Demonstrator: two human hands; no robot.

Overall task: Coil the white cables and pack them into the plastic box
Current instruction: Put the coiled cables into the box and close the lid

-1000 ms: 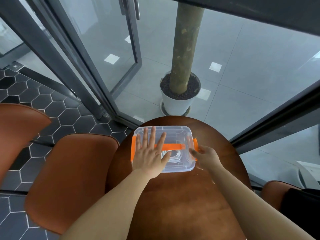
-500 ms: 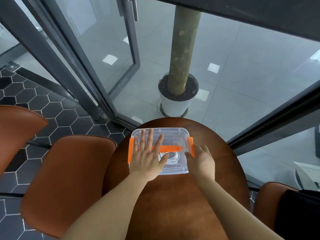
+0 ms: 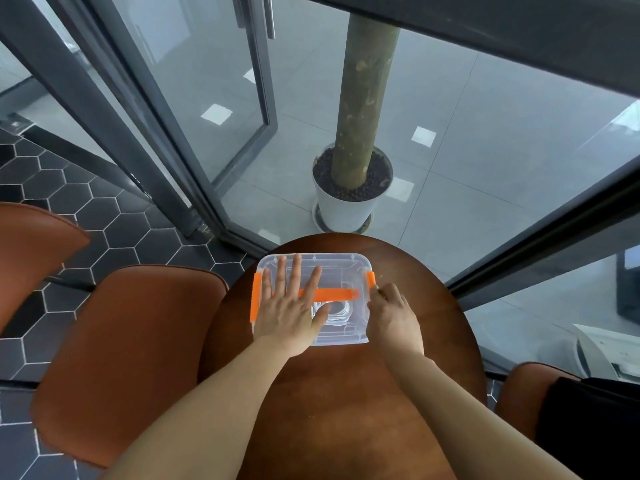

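Both hands work the clear plastic box (image 3: 341, 268) at frame centre: left hand (image 3: 289, 308) spread flat on its lid, right hand (image 3: 393, 315) now pinching the right orange latch (image 3: 371, 279), cables (image 3: 337, 311) packed, closing nearly done.

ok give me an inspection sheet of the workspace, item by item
surface: round brown wooden table, bare apart from the box.
job's things: clear plastic box at the table's far side, lid on, orange handle lying flat across it, orange latch on its left end, another latch on its right end.
clutter: nothing seen.
grips: left hand flat and spread on the lid; right hand at the right latch, fingers curled at it.
cables: white cables coiled inside the box, dimly visible through the lid.
surroundings: brown chair to the left, potted tree beyond the glass, hexagon floor tiles.
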